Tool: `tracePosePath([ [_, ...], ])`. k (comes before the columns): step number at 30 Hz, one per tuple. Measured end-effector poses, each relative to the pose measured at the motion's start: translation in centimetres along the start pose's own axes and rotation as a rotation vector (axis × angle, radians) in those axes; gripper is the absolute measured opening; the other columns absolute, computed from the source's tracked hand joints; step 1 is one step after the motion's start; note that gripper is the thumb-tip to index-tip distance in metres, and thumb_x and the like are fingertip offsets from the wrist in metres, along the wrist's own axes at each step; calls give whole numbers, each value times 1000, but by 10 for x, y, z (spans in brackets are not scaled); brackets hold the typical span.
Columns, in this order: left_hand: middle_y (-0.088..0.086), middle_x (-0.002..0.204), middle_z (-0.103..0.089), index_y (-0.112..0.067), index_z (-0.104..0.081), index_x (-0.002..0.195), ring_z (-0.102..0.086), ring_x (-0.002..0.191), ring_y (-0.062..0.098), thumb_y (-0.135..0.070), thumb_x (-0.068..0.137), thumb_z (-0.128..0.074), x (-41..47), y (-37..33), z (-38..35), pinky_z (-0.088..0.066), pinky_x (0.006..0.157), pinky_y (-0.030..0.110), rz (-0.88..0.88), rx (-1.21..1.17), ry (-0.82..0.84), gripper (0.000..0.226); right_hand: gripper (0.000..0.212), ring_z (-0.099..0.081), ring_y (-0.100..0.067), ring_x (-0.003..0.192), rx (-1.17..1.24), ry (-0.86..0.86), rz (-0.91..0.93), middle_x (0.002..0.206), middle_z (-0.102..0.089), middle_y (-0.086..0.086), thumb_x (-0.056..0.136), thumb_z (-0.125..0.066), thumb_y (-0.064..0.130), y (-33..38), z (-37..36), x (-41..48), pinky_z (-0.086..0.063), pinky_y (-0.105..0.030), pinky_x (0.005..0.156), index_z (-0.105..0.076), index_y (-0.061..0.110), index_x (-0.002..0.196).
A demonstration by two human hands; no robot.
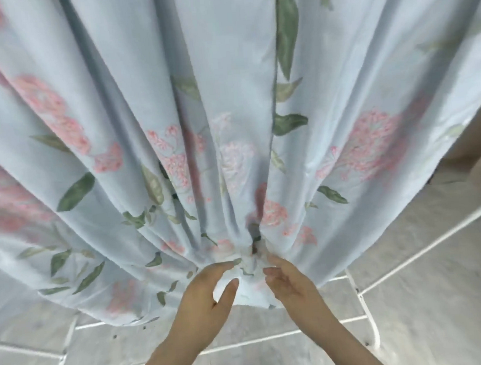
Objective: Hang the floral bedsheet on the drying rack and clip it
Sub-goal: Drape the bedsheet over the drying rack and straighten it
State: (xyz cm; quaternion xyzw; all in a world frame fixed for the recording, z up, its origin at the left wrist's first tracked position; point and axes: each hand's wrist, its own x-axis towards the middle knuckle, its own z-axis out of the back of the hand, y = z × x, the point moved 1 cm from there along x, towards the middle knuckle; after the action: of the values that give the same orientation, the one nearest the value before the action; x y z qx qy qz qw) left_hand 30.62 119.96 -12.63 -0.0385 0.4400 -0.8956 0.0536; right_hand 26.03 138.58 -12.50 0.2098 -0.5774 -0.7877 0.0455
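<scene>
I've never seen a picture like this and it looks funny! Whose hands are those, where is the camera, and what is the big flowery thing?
There's no machine here, just a person doing laundry. The camera sits on the person's head and looks forward and down, so you see what they see: their own two arms reaching out from the bottom.

The big flowery thing is a floral bedsheet, pale blue with pink flowers and green leaves. It hangs down in long folds that bunch together near the hands.

The left hand has the bunched cloth between its thumb and fingers. The right hand touches the same bunch, but I can't tell if it is gripping.

Underneath is a grey tiled floor. No clip shows.
</scene>
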Motion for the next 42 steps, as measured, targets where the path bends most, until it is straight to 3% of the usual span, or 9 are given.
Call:
tracePosePath([
  [5, -26, 120, -51, -32, -54, 129, -47, 104, -9, -37, 95, -52, -27, -27, -6, -36, 90, 10, -8, 17, 177, 34, 27, -61, 4, 101, 56, -208, -90, 113, -67, 9, 96, -57, 21, -6, 26, -68, -45, -24, 93, -57, 39, 117],
  [8, -30, 117, -53, -38, -54, 122, -47, 104, -18, -33, 95, -54, -36, -39, -17, -36, 84, 1, -37, -62, 286, 28, 25, -61, 4, 98, 86, -327, -150, 110, -67, 12, 96, -58, 24, -11, 34, -96, -47, -22, 91, -58, 35, 119],
  [17, -26, 114, -58, -35, -60, 116, -47, 110, -14, -24, 91, -63, -47, -91, -65, -37, 89, 3, -217, -146, 508, 28, 24, -64, -5, 103, 147, -588, -253, 106, -70, 7, 95, -57, 17, -33, 74, -149, -52, -36, 94, -61, 30, 114],
  [24, -32, 114, -54, -52, -51, 113, -52, 108, -8, -29, 90, -63, -21, -157, -125, -39, 90, 5, -272, -151, 521, 34, 20, -64, 0, 95, 177, -630, -147, 102, -71, 8, 96, -57, 18, -24, 151, -149, -51, -28, 91, -63, 30, 111],
  [27, -28, 114, -59, -44, -59, 116, -55, 109, -6, -36, 86, -59, -8, -185, -154, -43, 93, 13, -285, -198, 475, 31, 20, -64, -2, 100, 184, -621, -133, 107, -70, 6, 96, -57, 19, -28, 198, -147, -50, -27, 94, -62, 29, 113],
  [31, -30, 113, -61, -35, -63, 114, -57, 108, -7, -18, 89, -65, 11, -217, -185, -46, 93, 16, -266, -227, 357, 30, 20, -63, 2, 99, 159, -588, -104, 106, -71, 8, 96, -56, 19, -34, 263, -137, -49, -28, 96, -62, 28, 113],
  [35, -19, 112, -66, -30, -65, 113, -60, 106, -4, -34, 84, -61, 29, -235, -201, -47, 91, 14, -232, -239, 282, 29, 21, -63, 1, 99, 118, -530, -71, 104, -71, 8, 97, -56, 21, -33, 306, -117, -50, -28, 95, -63, 27, 115],
  [39, -19, 114, -65, -34, -64, 111, -59, 107, -5, -16, 88, -65, 49, -245, -208, -46, 92, 14, -196, -230, 208, 29, 22, -64, -5, 101, 112, -464, -28, 108, -71, 4, 97, -55, 19, -26, 329, -90, -50, -26, 94, -62, 26, 116],
  [42, -20, 113, -65, -33, -64, 111, -59, 107, -5, -29, 85, -63, 64, -255, -212, -46, 93, 15, -204, -220, 168, 27, 22, -63, -6, 103, 90, -418, 10, 109, -70, 5, 97, -55, 21, -18, 339, -70, -50, -28, 95, -63, 26, 117],
])
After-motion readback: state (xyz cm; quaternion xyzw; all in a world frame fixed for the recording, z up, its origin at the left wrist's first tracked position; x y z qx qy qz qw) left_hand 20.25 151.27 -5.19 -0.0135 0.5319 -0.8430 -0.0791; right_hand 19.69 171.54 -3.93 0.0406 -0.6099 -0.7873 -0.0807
